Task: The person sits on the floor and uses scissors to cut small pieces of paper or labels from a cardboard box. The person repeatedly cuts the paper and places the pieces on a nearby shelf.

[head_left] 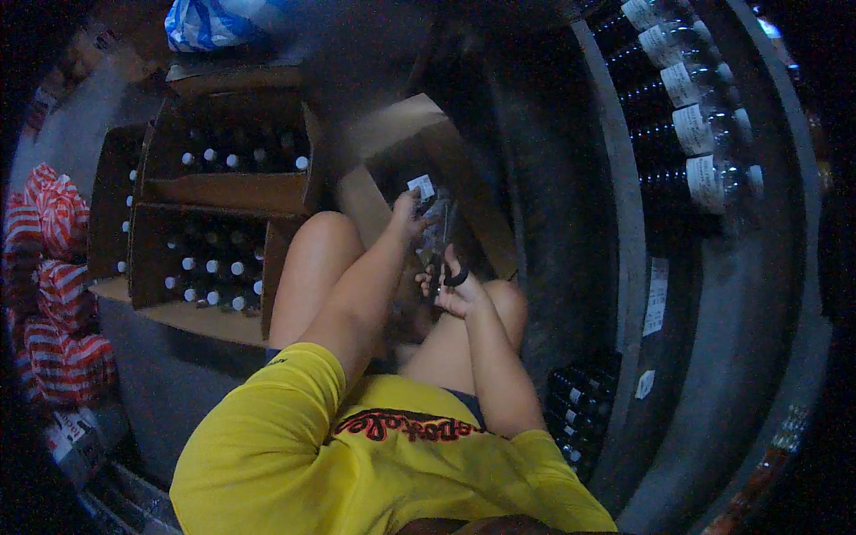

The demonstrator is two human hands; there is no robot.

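Note:
My left hand (409, 212) grips a clear plastic wrap (433, 227) above an open cardboard box (366, 194) between my knees. A white printed label (421, 186) shows at my left fingertips. In my right hand (463, 293) is a pair of scissors (457, 275) with black handles. Its thin blades point away from me, towards the plastic. Whether they touch it, I cannot tell in the dim light. What lies deep in the box is too dark to make out.
To the left stand cardboard cartons (221, 188) holding several white-capped bottles (212, 266). Beyond them are red-and-white striped plastic bags (63, 287). A blue-and-white bag (214, 25) lies at the top. On the right, a shelf edge (622, 167) fronts rows of labelled bottles (692, 127).

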